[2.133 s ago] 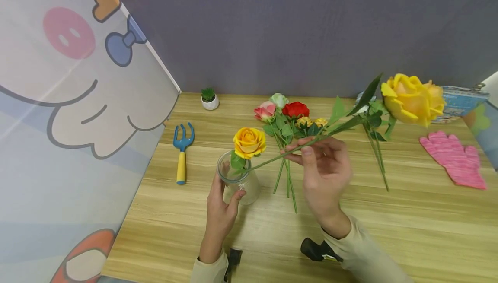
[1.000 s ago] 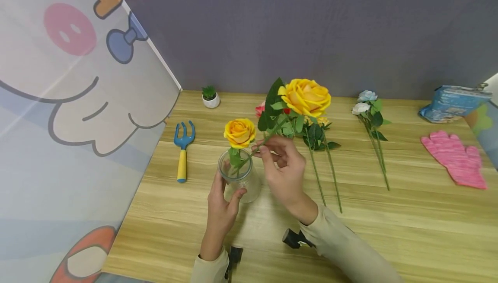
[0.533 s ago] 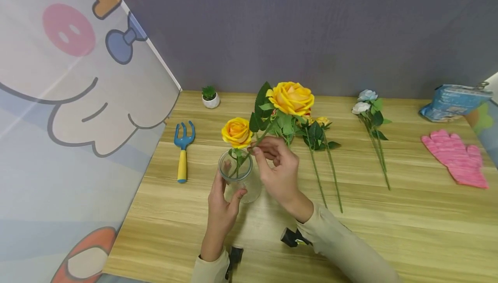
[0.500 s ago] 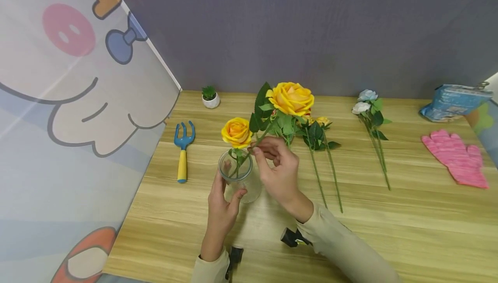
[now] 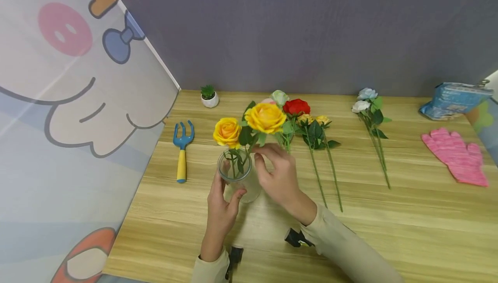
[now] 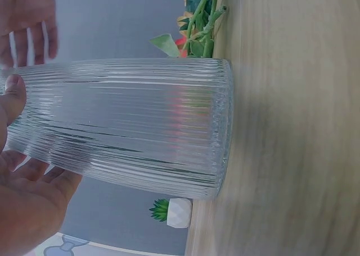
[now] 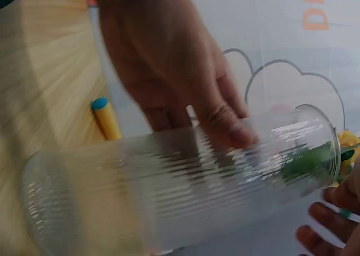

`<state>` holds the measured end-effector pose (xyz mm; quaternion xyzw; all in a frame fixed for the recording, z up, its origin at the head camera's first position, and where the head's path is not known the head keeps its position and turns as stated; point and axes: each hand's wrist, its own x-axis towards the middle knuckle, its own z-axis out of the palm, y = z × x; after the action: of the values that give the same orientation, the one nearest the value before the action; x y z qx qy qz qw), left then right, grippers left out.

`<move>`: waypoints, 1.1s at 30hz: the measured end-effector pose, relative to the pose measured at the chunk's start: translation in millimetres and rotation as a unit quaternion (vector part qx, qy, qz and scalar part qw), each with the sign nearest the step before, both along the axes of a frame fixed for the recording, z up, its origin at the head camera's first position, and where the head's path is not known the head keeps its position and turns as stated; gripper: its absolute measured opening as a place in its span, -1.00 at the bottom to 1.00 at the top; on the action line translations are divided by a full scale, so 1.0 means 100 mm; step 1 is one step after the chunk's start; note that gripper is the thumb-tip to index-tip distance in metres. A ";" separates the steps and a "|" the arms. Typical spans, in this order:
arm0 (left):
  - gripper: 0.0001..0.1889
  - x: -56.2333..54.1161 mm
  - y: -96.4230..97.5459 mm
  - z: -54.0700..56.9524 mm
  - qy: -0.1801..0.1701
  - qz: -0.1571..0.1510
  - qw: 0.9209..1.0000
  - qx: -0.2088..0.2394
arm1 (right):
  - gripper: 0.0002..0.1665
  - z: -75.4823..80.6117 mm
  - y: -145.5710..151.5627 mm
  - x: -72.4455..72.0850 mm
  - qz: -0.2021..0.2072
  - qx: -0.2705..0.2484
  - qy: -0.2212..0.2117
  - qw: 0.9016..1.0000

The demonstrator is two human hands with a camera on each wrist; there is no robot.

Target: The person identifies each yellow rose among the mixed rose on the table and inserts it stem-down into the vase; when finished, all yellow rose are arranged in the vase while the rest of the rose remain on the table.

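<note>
My left hand (image 5: 223, 205) grips a clear ribbed glass vase (image 5: 250, 188), thumb on the near side and fingers round its left. In the left wrist view the vase (image 6: 129, 126) has its base at the wooden table. Two yellow roses stand in it: a smaller rose (image 5: 227, 132) at the left and a larger rose (image 5: 266, 118) leaning right, their leafy stems inside the mouth. My right hand (image 5: 280, 177) is beside the rim at the right, loose fingertips close to the larger rose's stem. In the right wrist view the fingers (image 7: 320, 222) are spread near the rim.
Behind the right hand lie a red rose (image 5: 297, 106), a pale green rose (image 5: 279, 97) and small yellow roses (image 5: 322, 119). White and blue roses (image 5: 367, 94) lie farther right, near a pink glove (image 5: 455, 157) and blue bag (image 5: 455, 100). A hand fork (image 5: 182, 153) and potted succulent (image 5: 209, 97) stay left.
The larger yellow rose came from the right over the vase, its stem went in, and its bloom sank lower left. The right hand followed leftward, then loosened. The left hand kept hold of the vase.
</note>
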<state>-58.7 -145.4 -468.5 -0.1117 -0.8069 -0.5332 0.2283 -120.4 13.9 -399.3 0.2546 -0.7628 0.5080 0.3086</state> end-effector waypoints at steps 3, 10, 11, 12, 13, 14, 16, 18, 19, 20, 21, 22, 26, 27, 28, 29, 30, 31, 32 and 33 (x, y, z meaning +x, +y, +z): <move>-0.11 0.00 0.00 0.01 -0.001 0.000 1.000 0.000 | -0.77 -0.07 0.10 0.04 -0.007 0.033 -0.018 0.999; -0.11 0.00 -0.01 0.04 -0.006 -0.005 1.000 -0.001 | -0.75 -0.18 0.52 0.07 -0.027 0.031 -0.070 0.997; -0.11 0.00 -0.01 0.04 -0.006 -0.005 1.000 -0.001 | -0.76 -0.18 0.60 0.07 -0.034 0.027 -0.073 0.996; -0.11 0.00 -0.01 0.04 -0.006 -0.004 1.000 -0.002 | -0.77 -0.19 0.69 0.07 -0.043 0.024 -0.079 0.996; -0.11 0.00 -0.01 0.04 -0.006 -0.004 1.000 -0.003 | -0.76 -0.19 0.77 0.06 -0.051 0.016 -0.088 0.995; -0.11 0.00 -0.01 0.04 -0.006 -0.005 1.000 -0.003 | -0.77 -0.19 0.86 0.06 -0.061 0.010 -0.099 0.993; -0.10 0.00 -0.01 0.03 -0.004 -0.005 1.000 -0.004 | -0.78 -0.18 1.04 0.04 -0.076 -0.016 -0.136 0.988; -0.10 0.00 -0.01 0.02 -0.002 -0.006 1.000 -0.004 | -0.78 -0.16 1.23 0.02 -0.085 -0.041 -0.181 0.979; -0.10 0.00 -0.01 0.02 -0.001 -0.008 1.000 -0.003 | -0.78 -0.16 1.32 0.00 -0.087 -0.053 -0.201 0.974; -0.09 0.00 -0.01 0.02 -0.001 -0.009 1.000 -0.002 | -0.77 -0.16 1.41 -0.02 -0.089 -0.061 -0.219 0.970; -0.09 0.00 0.00 0.02 0.000 -0.009 1.000 -0.002 | -0.76 -0.17 1.50 -0.03 -0.089 -0.070 -0.234 0.966; -0.09 0.00 0.00 0.02 -0.001 -0.010 1.000 -0.001 | -0.74 -0.18 1.58 -0.06 -0.088 -0.076 -0.247 0.962; -0.07 0.01 0.01 0.03 -0.008 -0.009 1.000 0.000 | -0.72 -0.29 1.87 -0.15 -0.085 -0.066 -0.291 0.951; -0.07 0.01 0.01 0.04 -0.010 -0.007 1.000 0.000 | -0.70 -0.32 1.92 -0.17 -0.081 -0.063 -0.305 0.947; -0.07 0.01 0.01 0.04 -0.012 -0.005 1.000 -0.002 | -0.68 -0.36 1.97 -0.19 -0.077 -0.055 -0.319 0.943; -0.07 0.02 0.01 0.05 -0.014 -0.004 1.000 -0.003 | -0.66 -0.38 2.01 -0.20 -0.071 -0.045 -0.332 0.939; -0.06 0.02 0.02 0.05 -0.016 -0.004 1.000 -0.003 | -0.63 -0.42 2.05 -0.22 -0.063 -0.039 -0.345 0.936; -0.07 0.02 0.02 0.05 -0.016 -0.004 1.000 -0.004 | -0.61 -0.45 2.08 -0.24 -0.055 -0.035 -0.357 0.932; -0.07 0.02 0.02 0.05 -0.016 -0.004 1.000 -0.006 | -0.58 -0.48 2.10 -0.25 -0.046 -0.034 -0.369 0.928; -0.07 0.02 0.02 0.05 -0.016 -0.004 1.000 -0.007 | -0.57 -0.51 2.12 -0.26 -0.036 -0.036 -0.380 0.924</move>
<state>-56.6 -143.8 -463.2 -0.1075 -0.8139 -0.5299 0.2125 -146.6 225.8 -450.0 0.0039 -0.8128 0.5821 0.0228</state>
